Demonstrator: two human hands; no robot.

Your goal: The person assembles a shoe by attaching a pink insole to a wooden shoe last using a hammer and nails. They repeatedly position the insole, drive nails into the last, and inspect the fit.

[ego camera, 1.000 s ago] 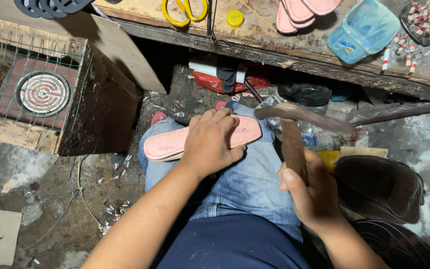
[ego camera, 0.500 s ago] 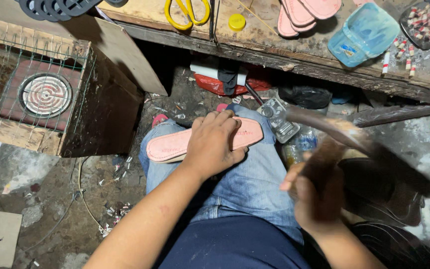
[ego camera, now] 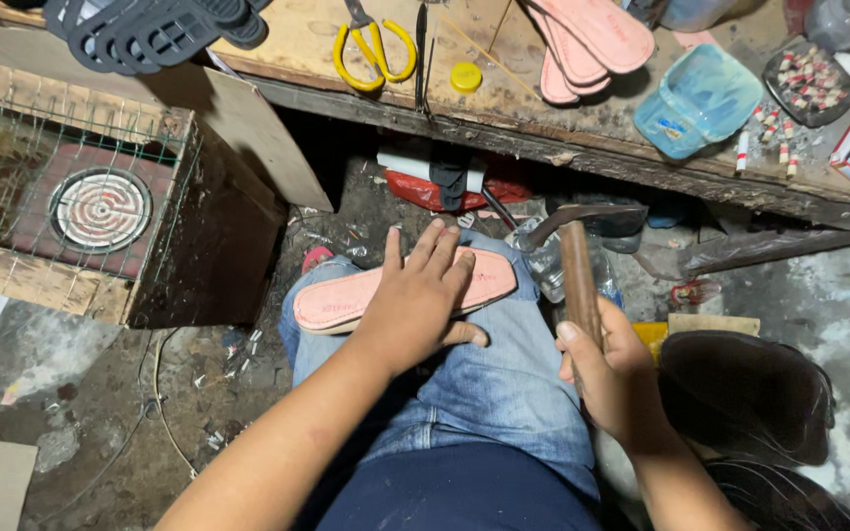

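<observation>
A pink shoe insole (ego camera: 341, 300) lies across my lap on blue jeans. My left hand (ego camera: 420, 300) presses flat on its middle, fingers spread, holding it down. My right hand (ego camera: 612, 379) grips the wooden handle of a hammer (ego camera: 577, 270). The hammer's dark metal head points left, raised just right of the insole's end and apart from it.
A worn wooden bench (ego camera: 504, 138) runs across the top with yellow scissors (ego camera: 376, 49), more pink insoles (ego camera: 587, 44), a blue plastic box (ego camera: 696, 98) and dark soles (ego camera: 150, 29). A wire-covered wooden box with a round heater coil (ego camera: 100, 208) stands left. A dark round object (ego camera: 745, 393) sits right.
The hammer swung out to the right and came back upright beside the insole. My left hand stayed pressed on the insole.
</observation>
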